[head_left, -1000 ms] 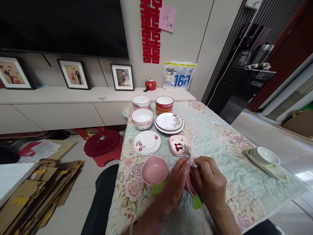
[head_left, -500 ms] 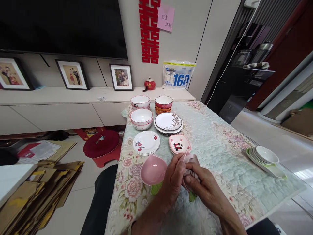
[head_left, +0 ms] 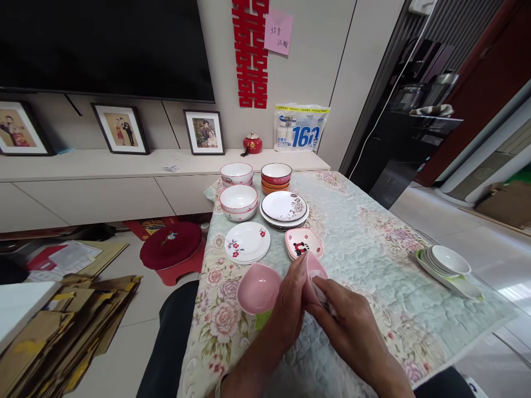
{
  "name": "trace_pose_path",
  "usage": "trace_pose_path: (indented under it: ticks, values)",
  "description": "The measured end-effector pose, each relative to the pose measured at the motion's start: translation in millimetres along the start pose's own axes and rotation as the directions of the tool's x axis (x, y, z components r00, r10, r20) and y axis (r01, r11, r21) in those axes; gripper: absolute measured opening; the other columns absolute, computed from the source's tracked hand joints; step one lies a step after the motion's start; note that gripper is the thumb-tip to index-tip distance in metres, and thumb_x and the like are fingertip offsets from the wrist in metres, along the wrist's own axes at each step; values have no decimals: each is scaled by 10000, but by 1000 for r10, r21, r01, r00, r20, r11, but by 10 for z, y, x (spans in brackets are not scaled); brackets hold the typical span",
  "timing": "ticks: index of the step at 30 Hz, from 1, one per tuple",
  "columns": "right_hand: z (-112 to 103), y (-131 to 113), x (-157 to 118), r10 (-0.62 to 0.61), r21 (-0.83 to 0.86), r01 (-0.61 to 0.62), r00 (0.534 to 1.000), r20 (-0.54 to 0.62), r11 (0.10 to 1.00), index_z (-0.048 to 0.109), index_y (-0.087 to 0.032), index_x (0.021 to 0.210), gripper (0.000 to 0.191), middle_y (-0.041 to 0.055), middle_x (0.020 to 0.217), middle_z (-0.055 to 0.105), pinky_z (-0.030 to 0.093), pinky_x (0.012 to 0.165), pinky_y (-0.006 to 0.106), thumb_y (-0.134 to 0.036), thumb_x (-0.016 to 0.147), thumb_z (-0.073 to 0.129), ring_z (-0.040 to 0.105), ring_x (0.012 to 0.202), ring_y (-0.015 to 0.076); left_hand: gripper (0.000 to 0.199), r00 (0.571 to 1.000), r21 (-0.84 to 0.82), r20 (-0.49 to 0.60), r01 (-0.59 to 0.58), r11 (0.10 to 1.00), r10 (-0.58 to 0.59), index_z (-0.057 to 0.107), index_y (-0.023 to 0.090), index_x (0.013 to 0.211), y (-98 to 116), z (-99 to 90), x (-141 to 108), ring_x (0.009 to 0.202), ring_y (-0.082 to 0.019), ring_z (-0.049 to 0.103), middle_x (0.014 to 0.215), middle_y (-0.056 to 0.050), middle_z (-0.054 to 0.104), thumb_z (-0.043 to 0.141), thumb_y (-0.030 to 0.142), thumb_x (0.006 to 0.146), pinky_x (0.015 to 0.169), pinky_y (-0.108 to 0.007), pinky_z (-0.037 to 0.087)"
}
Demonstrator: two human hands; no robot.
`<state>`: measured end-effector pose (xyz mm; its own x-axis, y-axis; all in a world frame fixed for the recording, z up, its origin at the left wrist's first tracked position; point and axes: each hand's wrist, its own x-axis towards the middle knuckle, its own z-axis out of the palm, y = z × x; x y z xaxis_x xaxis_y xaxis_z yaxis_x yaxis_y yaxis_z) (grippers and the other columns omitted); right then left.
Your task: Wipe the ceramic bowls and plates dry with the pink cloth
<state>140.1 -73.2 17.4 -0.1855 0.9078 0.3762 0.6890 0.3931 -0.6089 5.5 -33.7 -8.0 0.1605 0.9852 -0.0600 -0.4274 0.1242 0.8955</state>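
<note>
My left hand [head_left: 289, 301] is closed round the outside of a small pink bowl [head_left: 311, 269], which is tipped on its side above the table. Inside that bowl my right hand [head_left: 350, 320] presses a pale, crumpled cloth [head_left: 318, 276]; most of the cloth is hidden by the fingers. To the left of my hands, a matching pink bowl [head_left: 258, 287] sits upright, its green leaf-shaped part [head_left: 263, 319] half covered by my wrist. Just beyond my fingertips lie square pink-rimmed dishes [head_left: 315, 243] with a cartoon picture.
White flowered plates [head_left: 248, 241], larger stacked plates [head_left: 285, 207], white bowls [head_left: 239, 198] and red and orange bowls [head_left: 276, 176] stand farther back on the quilted tablecloth [head_left: 352, 243]. At the right edge, small white bowls [head_left: 451, 260] rest on a long green-edged dish [head_left: 464, 288].
The held bowl has turned so its pink inner side shows. My right hand has pushed the cloth into it, and my left fingers have straightened along its outside.
</note>
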Motion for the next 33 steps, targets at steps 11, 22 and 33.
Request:
trace_pose_path:
  ticks: [11,22,33]
  values:
    - [-258,460,-63,488,842,-328,868,90,428,714,-197,1032,445,49,764,726,519,531,262,-456,685,819,657,600,184,347,969,-262,229,156,953,-96,685,163,968,-62,81,25,777,-155,535,870,-50,623,533,473,938,647,-246,426]
    - [-176,735,-20,600,903,-335,792,114,270,716,-231,991,486,7,786,727,526,567,226,-327,560,921,637,613,139,324,922,-427,338,329,842,-189,715,146,920,-80,9,116,755,-139,524,789,-32,623,826,379,724,756,-269,407]
    - [-232,704,3,228,142,-191,914,-336,971,755,-272,1045,221,37,1036,727,508,849,342,-390,886,656,662,957,217,377,942,-216,266,264,940,-203,677,140,788,-178,132,33,739,-142,458,746,-17,595,852,442,645,721,-268,357]
